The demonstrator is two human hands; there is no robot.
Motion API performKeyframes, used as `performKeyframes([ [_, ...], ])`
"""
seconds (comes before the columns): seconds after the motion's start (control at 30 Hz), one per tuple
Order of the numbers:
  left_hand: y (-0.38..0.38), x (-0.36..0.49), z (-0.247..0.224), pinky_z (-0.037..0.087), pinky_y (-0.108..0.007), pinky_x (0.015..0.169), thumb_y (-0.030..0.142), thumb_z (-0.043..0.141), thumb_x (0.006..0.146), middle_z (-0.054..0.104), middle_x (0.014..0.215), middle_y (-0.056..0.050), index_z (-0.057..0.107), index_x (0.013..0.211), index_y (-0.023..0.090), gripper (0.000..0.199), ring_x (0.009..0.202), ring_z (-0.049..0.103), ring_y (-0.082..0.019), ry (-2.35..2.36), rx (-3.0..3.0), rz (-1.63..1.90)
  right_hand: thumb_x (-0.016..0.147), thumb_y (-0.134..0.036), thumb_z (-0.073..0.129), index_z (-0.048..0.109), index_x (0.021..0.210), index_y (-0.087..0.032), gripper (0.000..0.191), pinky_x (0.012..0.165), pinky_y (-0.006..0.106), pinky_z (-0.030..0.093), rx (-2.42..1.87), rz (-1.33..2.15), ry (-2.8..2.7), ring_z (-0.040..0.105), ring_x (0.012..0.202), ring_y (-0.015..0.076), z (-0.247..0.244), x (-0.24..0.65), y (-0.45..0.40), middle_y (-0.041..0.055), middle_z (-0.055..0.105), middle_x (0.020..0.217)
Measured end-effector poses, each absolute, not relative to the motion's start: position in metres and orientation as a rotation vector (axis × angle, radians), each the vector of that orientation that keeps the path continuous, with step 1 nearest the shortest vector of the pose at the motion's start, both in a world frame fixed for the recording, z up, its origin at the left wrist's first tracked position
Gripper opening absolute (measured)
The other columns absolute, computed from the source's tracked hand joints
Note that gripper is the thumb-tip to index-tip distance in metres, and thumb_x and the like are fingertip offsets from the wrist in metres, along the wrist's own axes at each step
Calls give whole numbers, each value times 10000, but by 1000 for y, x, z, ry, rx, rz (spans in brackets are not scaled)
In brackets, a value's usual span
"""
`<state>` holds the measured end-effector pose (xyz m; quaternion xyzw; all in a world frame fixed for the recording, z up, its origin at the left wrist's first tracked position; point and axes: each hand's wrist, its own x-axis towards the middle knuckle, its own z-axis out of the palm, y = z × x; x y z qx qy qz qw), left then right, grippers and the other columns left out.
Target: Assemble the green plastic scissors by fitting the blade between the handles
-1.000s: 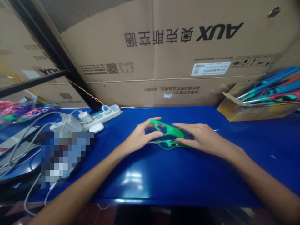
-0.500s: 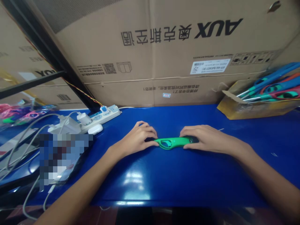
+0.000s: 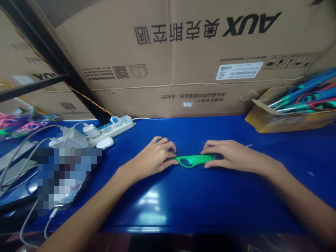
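A green lighter-like tool [image 3: 198, 161] with a looped trigger opening and a black right end lies sideways on the blue table [image 3: 210, 206]. My left hand [image 3: 157, 155] pinches its narrow left end, which the fingers mostly hide. Around the black right end, the thumb and fingers of my right hand [image 3: 229, 155] are closed, the thumb on the near side.
At the back left are a white power strip [image 3: 112, 132] with plugs and cables, a white case [image 3: 105, 143] and a blurred-out device. A cardboard box [image 3: 296, 124] of similar tools stands back right. Behind rises a large carton [image 3: 157, 63].
The camera view has shifted slightly. Both hands keep their hold on the green tool, which has hardly moved.
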<state>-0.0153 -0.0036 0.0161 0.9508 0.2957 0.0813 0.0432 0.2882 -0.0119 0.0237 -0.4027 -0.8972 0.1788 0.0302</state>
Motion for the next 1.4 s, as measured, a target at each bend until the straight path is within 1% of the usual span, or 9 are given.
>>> performKeyframes([
  [0.23,-3,-14,11,346,-352,919,383,605,983,673,1104,-17,728,1068,246,203,989,582,-185,942,2872,289,968,-577,540,726,1158,-282,397,747,349,485,-1187,506,-2776,669,919,216,19,289,-10,40,682,1139],
  [0.47,-8,-6,7,343,-339,870,327,634,968,668,1075,-12,733,880,213,175,966,579,-186,1024,2787,307,964,-549,567,733,1091,-277,344,627,306,398,-1271,394,-2822,657,829,201,19,283,-14,29,674,1083],
  [0.67,-13,-2,9,334,-353,882,281,606,984,666,1084,-22,718,884,193,174,985,577,-195,1071,2853,269,965,-496,590,739,1039,-242,303,591,305,361,-1321,294,-2856,656,777,205,25,277,-19,47,673,1028],
  [0.8,-11,-3,11,338,-348,866,257,651,950,673,1093,-17,718,923,192,97,970,589,-189,1025,2874,248,988,-462,541,715,1153,-246,322,649,319,429,-1307,265,-2806,678,828,212,18,278,-27,61,663,1133],
  [0.9,-7,-5,11,344,-344,864,295,652,948,678,1074,-15,715,959,200,115,975,600,-192,993,2869,258,1004,-365,482,611,1329,-263,364,648,318,447,-1325,96,-2771,676,792,189,8,281,-33,73,627,1256],
  [0.97,-5,-8,10,352,-345,872,313,641,950,674,1077,-18,709,950,195,136,969,605,-190,993,2860,270,991,-287,468,539,1390,-250,407,633,314,444,-1337,4,-2759,675,770,182,2,282,-35,88,609,1307],
  [1.1,-4,-11,10,370,-339,870,328,614,960,658,1100,-24,697,947,189,163,956,609,-179,992,2855,281,963,-216,473,556,1268,-211,316,612,310,439,-1324,7,-2731,694,794,206,-5,282,-33,78,660,1232],
  [1.23,-6,-9,8,375,-350,887,280,584,967,647,1097,-39,668,993,178,135,983,610,-196,1020,2892,255,978,-212,454,571,1234,-206,282,614,300,455,-1312,-55,-2695,707,845,218,-7,280,-31,81,663,1239],
  [1.4,-7,-4,4,392,-350,893,321,537,1010,638,1087,-51,635,1088,183,187,988,618,-205,1074,2901,235,1037,-373,412,625,1217,-223,317,546,294,443,-1301,-112,-2643,664,710,177,-7,282,-28,85,633,1209],
])
